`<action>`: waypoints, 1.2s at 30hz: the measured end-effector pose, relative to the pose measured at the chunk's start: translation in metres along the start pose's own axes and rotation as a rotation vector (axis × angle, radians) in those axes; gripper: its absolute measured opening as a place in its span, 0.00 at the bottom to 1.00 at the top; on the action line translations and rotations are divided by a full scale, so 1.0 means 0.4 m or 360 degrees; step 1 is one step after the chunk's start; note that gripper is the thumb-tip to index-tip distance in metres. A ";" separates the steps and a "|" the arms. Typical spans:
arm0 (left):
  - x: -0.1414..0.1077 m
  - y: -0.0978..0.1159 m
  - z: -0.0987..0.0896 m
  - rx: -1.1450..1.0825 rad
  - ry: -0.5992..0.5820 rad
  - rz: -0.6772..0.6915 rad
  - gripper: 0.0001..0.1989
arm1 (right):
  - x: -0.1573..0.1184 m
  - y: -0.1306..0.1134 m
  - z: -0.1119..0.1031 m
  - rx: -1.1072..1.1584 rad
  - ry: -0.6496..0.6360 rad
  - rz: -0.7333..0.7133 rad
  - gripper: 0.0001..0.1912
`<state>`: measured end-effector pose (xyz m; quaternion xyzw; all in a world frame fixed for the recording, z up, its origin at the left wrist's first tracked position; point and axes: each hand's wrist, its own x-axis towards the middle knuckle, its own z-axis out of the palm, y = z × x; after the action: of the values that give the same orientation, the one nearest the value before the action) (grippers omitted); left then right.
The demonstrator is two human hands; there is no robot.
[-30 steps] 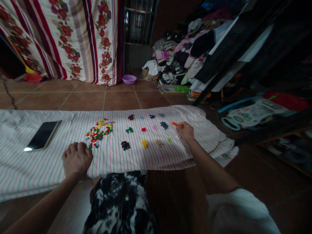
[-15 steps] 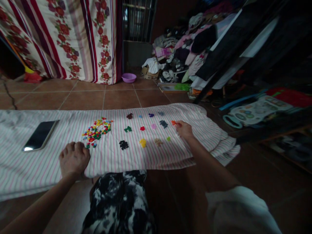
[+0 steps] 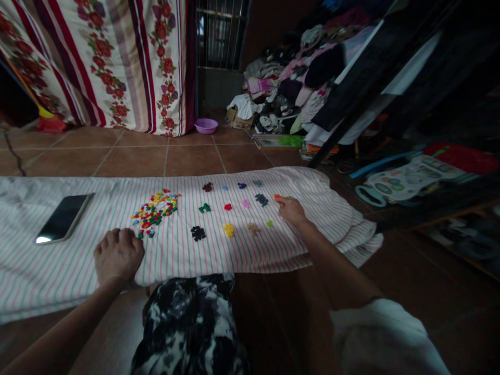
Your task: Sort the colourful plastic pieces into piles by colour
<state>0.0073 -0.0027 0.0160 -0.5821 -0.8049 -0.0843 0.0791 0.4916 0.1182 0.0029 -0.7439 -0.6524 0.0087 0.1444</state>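
My right hand (image 3: pixel 292 211) is at the right end of the sorted piles, fingers drawn together and fingertips against some small orange plastic pieces (image 3: pixel 277 196). Whether a piece is pinched between them is partly hidden. My left hand (image 3: pixel 119 255) rests with curled fingers on the cloth near its front edge, holding nothing visible. Just beyond it lies a mixed heap of small coloured pieces (image 3: pixel 156 211). Single-colour piles spread between the hands, among them black (image 3: pixel 198 233), yellow (image 3: pixel 228 229), green (image 3: pixel 204 208), red (image 3: pixel 227 207), dark grey (image 3: pixel 261 199) and tan (image 3: pixel 253 228).
A striped cloth (image 3: pixel 172 258) covers the long low surface. To the left lies a phone (image 3: pixel 63 219). Beyond, on the tiled floor, are a purple basin (image 3: pixel 206 125) and a heap of clothes (image 3: pixel 289 83). A child's plastic toy (image 3: pixel 402 177) stands at right.
My right hand has shifted slightly left and down, its fingertips now closer in behind the orange pieces. My left hand stays where it was.
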 end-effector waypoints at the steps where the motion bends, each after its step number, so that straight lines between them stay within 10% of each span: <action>1: 0.001 -0.001 0.002 0.0002 -0.0010 -0.0006 0.17 | 0.000 0.000 0.000 -0.0008 0.0007 0.0010 0.20; 10: 0.006 -0.011 0.021 0.0077 0.0043 0.0026 0.17 | -0.003 -0.069 -0.026 0.0184 0.0168 -0.0028 0.17; 18: 0.005 -0.015 0.028 0.0015 0.0114 0.0023 0.15 | 0.022 -0.272 -0.050 0.0450 0.0245 -0.0509 0.16; 28: 0.008 -0.016 0.034 0.0014 0.0187 0.0034 0.13 | -0.078 -0.612 0.042 0.0606 -0.0292 -0.1123 0.15; 36: 0.007 -0.018 0.041 0.0011 0.0217 0.0042 0.14 | -0.092 -0.759 0.089 0.0310 -0.0492 -0.1099 0.18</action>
<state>-0.0009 0.0016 0.0003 -0.5852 -0.7902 -0.1200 0.1369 0.1852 0.1222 0.0310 -0.4533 -0.8746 0.1335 0.1087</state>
